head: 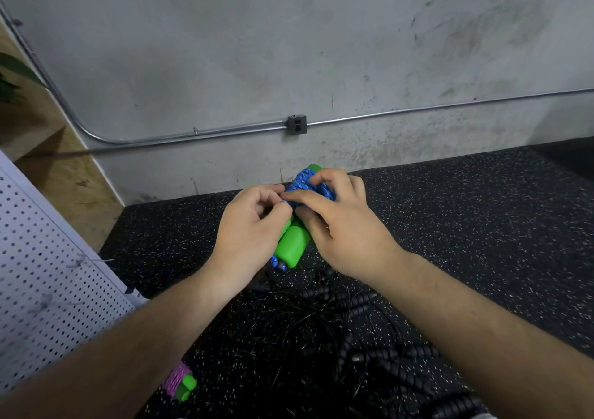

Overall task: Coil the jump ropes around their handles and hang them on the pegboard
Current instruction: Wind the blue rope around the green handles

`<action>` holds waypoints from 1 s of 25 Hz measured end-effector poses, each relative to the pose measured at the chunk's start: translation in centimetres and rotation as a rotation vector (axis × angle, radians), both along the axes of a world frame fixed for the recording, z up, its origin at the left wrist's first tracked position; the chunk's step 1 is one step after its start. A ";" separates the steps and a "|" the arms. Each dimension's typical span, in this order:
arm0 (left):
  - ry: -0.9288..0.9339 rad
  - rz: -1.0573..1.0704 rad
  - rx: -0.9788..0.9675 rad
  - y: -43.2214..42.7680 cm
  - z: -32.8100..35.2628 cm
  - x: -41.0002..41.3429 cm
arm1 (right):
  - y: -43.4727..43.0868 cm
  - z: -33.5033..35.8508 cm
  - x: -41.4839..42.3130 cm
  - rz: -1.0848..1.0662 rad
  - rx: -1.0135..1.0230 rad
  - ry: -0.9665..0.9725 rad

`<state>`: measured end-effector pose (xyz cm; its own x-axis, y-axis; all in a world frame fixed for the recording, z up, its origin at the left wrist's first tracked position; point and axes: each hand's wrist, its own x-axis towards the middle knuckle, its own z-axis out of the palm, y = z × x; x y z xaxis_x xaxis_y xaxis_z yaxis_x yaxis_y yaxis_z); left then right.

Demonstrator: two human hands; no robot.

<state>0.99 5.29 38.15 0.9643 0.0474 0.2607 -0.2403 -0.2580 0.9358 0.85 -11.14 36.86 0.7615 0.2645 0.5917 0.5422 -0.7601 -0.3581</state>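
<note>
Jump ropes partly coiled, and none shows on the pegboard yet.

The white pegboard (48, 274) stands at the left, and the part in view carries no rope. On the dark speckled floor (466, 226) the black ropes (337, 322) lie in a loose tangle below the arms, not yet coiled. Above them, held off the floor, the blue rope (308, 184) is wound round its paired green handles (294, 245). The right hand (347, 229) has its grip closed round this bundle, and the left hand (254, 222) pinches the rope at the coil's edge, seemingly securing the last turn. A pink rope (178, 381) lies already coiled near the bottom left. By my reckoning, finishing the blue one, coiling the black ones and hanging them all remain.
</note>
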 end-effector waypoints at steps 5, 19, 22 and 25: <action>-0.035 -0.023 0.066 0.6 -0.3 0.7 | -0.6 -0.4 0.2 0.004 -0.085 -0.020; -0.128 -0.034 0.355 2.3 0.2 1.0 | -0.3 -1.3 0.5 0.014 -0.171 -0.044; -0.131 -0.075 0.366 3.3 0.2 1.7 | -0.5 -1.5 0.5 0.057 -0.234 -0.049; -0.133 -0.144 0.391 4.5 0.2 1.8 | -0.7 -2.1 0.7 0.098 -0.361 -0.031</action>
<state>2.83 9.83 38.35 0.9107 -0.2117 0.3546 -0.4113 -0.5419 0.7329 1.52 -11.84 34.73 0.7051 0.5313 0.4697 0.6253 -0.7782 -0.0584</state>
